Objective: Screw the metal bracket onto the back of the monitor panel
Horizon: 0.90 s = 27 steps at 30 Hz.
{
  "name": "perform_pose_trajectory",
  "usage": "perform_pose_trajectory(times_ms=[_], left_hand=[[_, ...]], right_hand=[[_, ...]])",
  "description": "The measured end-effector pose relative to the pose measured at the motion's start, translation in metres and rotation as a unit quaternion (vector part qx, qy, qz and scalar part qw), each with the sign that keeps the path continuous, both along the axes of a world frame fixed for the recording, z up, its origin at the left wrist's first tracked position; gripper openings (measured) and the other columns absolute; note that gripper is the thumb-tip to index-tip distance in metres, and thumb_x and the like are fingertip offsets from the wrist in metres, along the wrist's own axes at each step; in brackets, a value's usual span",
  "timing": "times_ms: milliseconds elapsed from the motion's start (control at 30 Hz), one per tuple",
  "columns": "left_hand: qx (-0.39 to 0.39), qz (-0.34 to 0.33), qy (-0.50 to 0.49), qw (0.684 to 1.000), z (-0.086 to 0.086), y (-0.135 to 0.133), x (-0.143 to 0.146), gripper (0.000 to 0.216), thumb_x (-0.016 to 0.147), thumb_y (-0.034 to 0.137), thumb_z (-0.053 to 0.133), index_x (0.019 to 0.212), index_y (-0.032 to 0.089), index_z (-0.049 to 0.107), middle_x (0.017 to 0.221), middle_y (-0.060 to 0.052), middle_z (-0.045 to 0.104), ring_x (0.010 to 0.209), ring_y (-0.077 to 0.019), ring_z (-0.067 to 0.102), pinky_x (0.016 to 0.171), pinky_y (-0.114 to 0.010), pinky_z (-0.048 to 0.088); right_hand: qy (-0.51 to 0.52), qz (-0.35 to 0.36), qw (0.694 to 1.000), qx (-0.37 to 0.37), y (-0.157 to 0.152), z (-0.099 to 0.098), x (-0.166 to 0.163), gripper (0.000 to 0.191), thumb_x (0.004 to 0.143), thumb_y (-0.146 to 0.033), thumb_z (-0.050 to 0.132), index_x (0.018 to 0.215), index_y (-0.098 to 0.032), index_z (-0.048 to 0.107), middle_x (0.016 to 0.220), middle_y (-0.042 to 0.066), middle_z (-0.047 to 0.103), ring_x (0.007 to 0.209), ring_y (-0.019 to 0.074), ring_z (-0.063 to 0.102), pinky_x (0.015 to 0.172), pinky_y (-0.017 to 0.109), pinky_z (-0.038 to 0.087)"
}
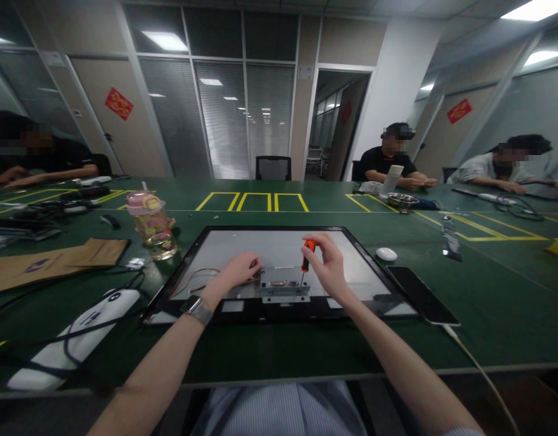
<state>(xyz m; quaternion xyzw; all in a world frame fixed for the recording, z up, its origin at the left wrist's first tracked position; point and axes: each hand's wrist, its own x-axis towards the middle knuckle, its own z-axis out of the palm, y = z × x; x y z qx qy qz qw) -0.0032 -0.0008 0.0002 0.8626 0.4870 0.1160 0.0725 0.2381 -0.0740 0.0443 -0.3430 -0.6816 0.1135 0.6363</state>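
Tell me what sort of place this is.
Likely an office meeting room used as a workspace: a long green table, a mesh-backed chair and a blind-covered glass partition.

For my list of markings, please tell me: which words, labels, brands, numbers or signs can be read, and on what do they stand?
No text reads clearly.
Left red door sign: characters too blurred.
Right red door sign: characters too blurred.
Brown paper packet: blue print, too blurred.
White case: dark marks, unclear.
Pink-lidded cup: decoration, no readable words.
Screwdriver and metal box: none readable.
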Motion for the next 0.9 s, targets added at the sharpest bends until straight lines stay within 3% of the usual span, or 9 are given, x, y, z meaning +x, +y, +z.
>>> perform_pose_trajectory(times_ms=[167, 300, 467, 567, 700, 800, 900], left_hand=[[-0.002, 0.000, 0.000, 1.000, -0.001, 0.001, 0.000, 0.019, 0.090, 0.030, 0.051, 0.080, 0.018, 0.060, 0.083, -0.005, 0.063, 0.076, -0.0181, 0.057, 0.069, -0.028, 0.042], [-0.001, -0.001, 0.002, 1.000, -0.001, 0.001, 0.000, 0.019, 0.090, 0.031, 0.050, 0.080, 0.018, 0.060, 0.083, -0.005, 0.063, 0.076, -0.0183, 0.057, 0.069, -0.028, 0.042], [0.000, 0.001, 0.004, 1.000, 0.000, 0.000, 0.000, 0.019, 0.089, 0.032, 0.050, 0.080, 0.019, 0.060, 0.082, -0.005, 0.063, 0.078, -0.0188, 0.057, 0.070, -0.028, 0.043], [0.000, 0.002, 0.004, 1.000, 0.001, 0.000, 0.001, 0.019, 0.089, 0.032, 0.050, 0.079, 0.019, 0.060, 0.081, -0.004, 0.063, 0.077, -0.0190, 0.057, 0.069, -0.029, 0.043], [-0.001, 0.003, 0.002, 1.000, 0.001, -0.001, 0.000, 0.018, 0.090, 0.031, 0.050, 0.080, 0.019, 0.059, 0.082, -0.004, 0.063, 0.077, -0.0186, 0.057, 0.069, -0.028, 0.043], [-0.001, 0.006, 0.003, 1.000, 0.000, -0.001, 0.000, 0.019, 0.090, 0.032, 0.050, 0.079, 0.019, 0.059, 0.082, -0.004, 0.063, 0.077, -0.0187, 0.057, 0.069, -0.028, 0.042], [-0.002, 0.006, 0.004, 1.000, 0.001, -0.001, 0.000, 0.020, 0.090, 0.032, 0.050, 0.079, 0.019, 0.060, 0.082, -0.004, 0.063, 0.077, -0.0185, 0.057, 0.068, -0.028, 0.041]], right_hand=[[0.042, 0.070, 0.995, -0.052, -0.002, 0.001, 0.002, 0.024, 0.094, -0.029, 0.047, 0.107, -0.026, 0.067, 0.102, 0.006, 0.064, 0.096, 0.0215, 0.061, 0.086, 0.038, 0.047], [0.045, 0.069, 0.995, -0.049, -0.001, 0.000, 0.001, 0.020, 0.091, -0.028, 0.054, 0.108, -0.026, 0.066, 0.096, 0.005, 0.064, 0.091, 0.0204, 0.061, 0.084, 0.038, 0.048], [0.056, 0.039, 0.997, -0.021, 0.004, -0.001, 0.002, 0.009, 0.083, -0.029, 0.066, 0.090, -0.025, 0.067, 0.088, 0.003, 0.056, 0.084, 0.0185, 0.056, 0.077, 0.034, 0.049], [0.099, 0.075, 0.990, -0.069, 0.007, -0.001, 0.002, 0.012, 0.081, -0.034, 0.069, 0.086, -0.024, 0.067, 0.083, 0.002, 0.058, 0.078, 0.0172, 0.058, 0.071, 0.032, 0.050], [0.153, 0.155, 0.966, -0.141, 0.009, -0.002, 0.001, 0.023, 0.086, -0.041, 0.061, 0.101, -0.025, 0.067, 0.083, 0.003, 0.066, 0.080, 0.0186, 0.063, 0.074, 0.035, 0.052], [0.175, 0.190, 0.955, -0.142, 0.008, -0.001, -0.001, 0.022, 0.087, -0.043, 0.059, 0.096, -0.026, 0.067, 0.083, 0.003, 0.068, 0.083, 0.0195, 0.065, 0.078, 0.037, 0.053], [0.183, 0.182, 0.956, -0.139, 0.008, 0.000, -0.001, 0.018, 0.081, -0.044, 0.066, 0.085, -0.026, 0.068, 0.085, 0.002, 0.066, 0.083, 0.0185, 0.064, 0.077, 0.034, 0.052]])
